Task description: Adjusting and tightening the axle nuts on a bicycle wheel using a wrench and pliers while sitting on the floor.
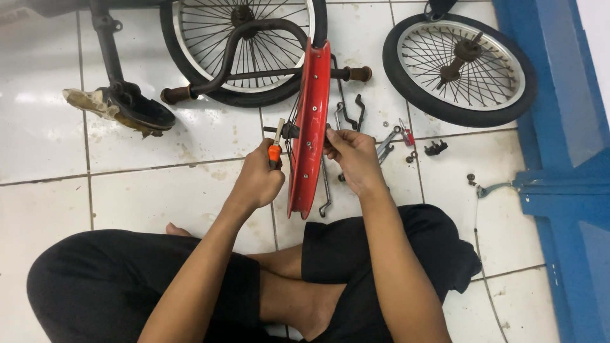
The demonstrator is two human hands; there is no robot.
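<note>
A red curved bicycle mudguard (pixel 309 127) stands on edge on the white tiled floor in front of my crossed legs. My left hand (pixel 259 178) grips an orange-handled tool (pixel 275 147) whose tip points up at a dark bracket (pixel 289 131) on the mudguard's left side. On the other side of the mudguard, my right hand (pixel 351 157) holds its edge, fingers pressed on the rim. Thin metal stays (pixel 325 187) hang from the mudguard toward the floor.
An upturned bicycle lies ahead: saddle (pixel 136 108), handlebar (pixel 241 47), wheel (pixel 241 19). A loose wheel (pixel 460 67) lies at the right. Wrenches (pixel 387 143), a small red tool (pixel 406 134), nuts and a black part (pixel 436 148) are scattered nearby. A blue frame (pixel 559 146) borders the right.
</note>
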